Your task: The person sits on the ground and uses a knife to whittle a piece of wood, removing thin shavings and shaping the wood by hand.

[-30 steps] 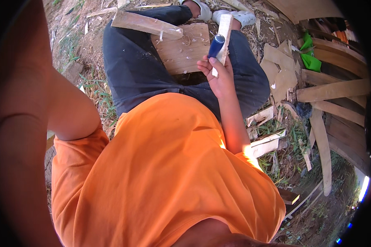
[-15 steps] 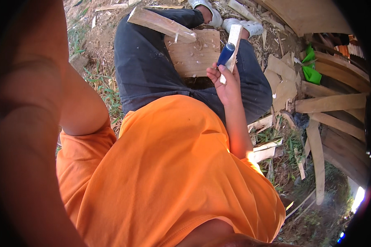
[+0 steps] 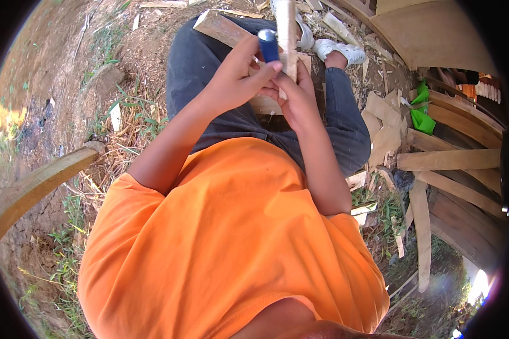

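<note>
In front of my lap both hands are together. My right hand (image 3: 297, 100) is closed round the lower part of a pale, narrow wooden stick (image 3: 287, 37), which stands up away from me. Against it is a dark blue cylinder (image 3: 270, 50) with a rounded silver end; its lower part is hidden by fingers. My left hand (image 3: 237, 79) pinches that lower part between thumb and fingers. Beyond the hands, a thick wooden block (image 3: 218, 27) lies across my leg. A flat board (image 3: 266, 105) between my legs is mostly covered by my hands.
Wood scraps and shavings litter the ground around my feet. At the right lie curved wooden slats (image 3: 455, 160), a green plastic piece (image 3: 422, 110) and a large board (image 3: 435, 34). A curved wooden beam (image 3: 45, 183) rises at the left, beside grass.
My left arm has come down from close to the camera, and its hand now grips the blue cylinder. My right hand has moved left with the stick.
</note>
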`<state>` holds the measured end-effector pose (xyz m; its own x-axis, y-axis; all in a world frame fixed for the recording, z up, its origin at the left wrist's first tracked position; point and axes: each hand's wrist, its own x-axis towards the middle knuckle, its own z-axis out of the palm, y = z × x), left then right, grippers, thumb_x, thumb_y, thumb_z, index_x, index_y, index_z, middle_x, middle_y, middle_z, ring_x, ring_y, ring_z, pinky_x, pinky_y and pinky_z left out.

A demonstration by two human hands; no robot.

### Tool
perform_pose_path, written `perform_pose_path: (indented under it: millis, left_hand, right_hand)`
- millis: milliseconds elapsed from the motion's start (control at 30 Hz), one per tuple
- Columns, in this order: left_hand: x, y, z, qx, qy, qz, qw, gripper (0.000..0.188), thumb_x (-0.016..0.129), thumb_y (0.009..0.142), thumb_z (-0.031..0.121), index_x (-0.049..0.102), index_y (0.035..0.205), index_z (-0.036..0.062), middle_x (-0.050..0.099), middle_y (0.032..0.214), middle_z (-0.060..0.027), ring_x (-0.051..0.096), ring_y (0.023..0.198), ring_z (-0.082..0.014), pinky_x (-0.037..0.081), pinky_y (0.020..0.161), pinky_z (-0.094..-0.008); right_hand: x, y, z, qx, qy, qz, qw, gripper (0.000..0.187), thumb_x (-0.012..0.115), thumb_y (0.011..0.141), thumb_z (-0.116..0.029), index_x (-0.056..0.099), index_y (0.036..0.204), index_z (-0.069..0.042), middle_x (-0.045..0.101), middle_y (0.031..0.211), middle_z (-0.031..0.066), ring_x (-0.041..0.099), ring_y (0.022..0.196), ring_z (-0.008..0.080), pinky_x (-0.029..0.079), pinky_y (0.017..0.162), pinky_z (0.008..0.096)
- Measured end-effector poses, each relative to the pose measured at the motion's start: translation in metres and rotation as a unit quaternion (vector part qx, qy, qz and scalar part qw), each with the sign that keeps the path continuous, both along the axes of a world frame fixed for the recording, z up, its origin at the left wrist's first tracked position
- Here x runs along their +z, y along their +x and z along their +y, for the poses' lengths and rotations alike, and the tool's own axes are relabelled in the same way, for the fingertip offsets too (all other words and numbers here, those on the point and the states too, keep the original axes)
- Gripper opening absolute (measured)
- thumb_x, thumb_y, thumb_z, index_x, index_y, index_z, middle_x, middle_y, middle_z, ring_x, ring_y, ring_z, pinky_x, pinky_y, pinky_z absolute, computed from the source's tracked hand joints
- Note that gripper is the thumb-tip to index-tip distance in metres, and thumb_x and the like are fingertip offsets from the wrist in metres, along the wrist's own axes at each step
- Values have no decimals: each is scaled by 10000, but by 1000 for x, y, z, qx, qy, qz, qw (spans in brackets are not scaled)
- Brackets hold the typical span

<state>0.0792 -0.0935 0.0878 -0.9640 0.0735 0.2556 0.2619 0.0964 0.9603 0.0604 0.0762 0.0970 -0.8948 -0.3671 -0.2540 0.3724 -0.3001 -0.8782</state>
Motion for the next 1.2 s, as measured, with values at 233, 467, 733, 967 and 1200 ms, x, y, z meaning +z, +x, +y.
perform_pose_path:
  millis: [233,467,733,967,1200]
  left_hand:
    - [-16,-56,-45,93,224,43,969,299,531,1087,170,364,1303,49,654,1098,-112,696,995,-212,574,875,-329]
    - [-24,-70,-52,167,294,30,941,328,503,1072,48,354,1364,53,595,942,-41,625,860,-130,539,817,-302]
    - [-27,-69,-41,194,71,65,976,297,509,1073,70,341,1316,42,617,915,-63,660,855,-159,546,776,-301]
    - [-32,-75,-44,166,60,100,979,239,505,1079,86,335,1229,14,639,979,-90,704,885,-160,548,789,-289]
    - [-33,-74,-46,181,43,111,976,233,500,1062,38,322,1209,15,636,889,-74,654,790,-134,504,745,-297]
  right_hand:
    - [44,-50,17,18,189,72,979,482,752,898,-130,538,1307,9,688,1202,131,761,871,232,625,702,312]
    - [56,-48,49,-86,158,51,982,498,734,914,-130,503,1332,10,680,1203,133,744,848,197,613,714,301]
    - [78,-49,50,-7,341,141,929,540,784,881,-207,553,1331,-17,662,994,57,580,649,84,477,565,222]
    - [179,-90,-33,39,402,533,744,638,752,854,-263,544,1394,6,662,1194,225,663,1058,264,509,877,358]
    - [242,-95,-93,294,472,521,647,572,733,826,-181,546,1338,-8,693,1073,225,701,1022,323,542,869,403]
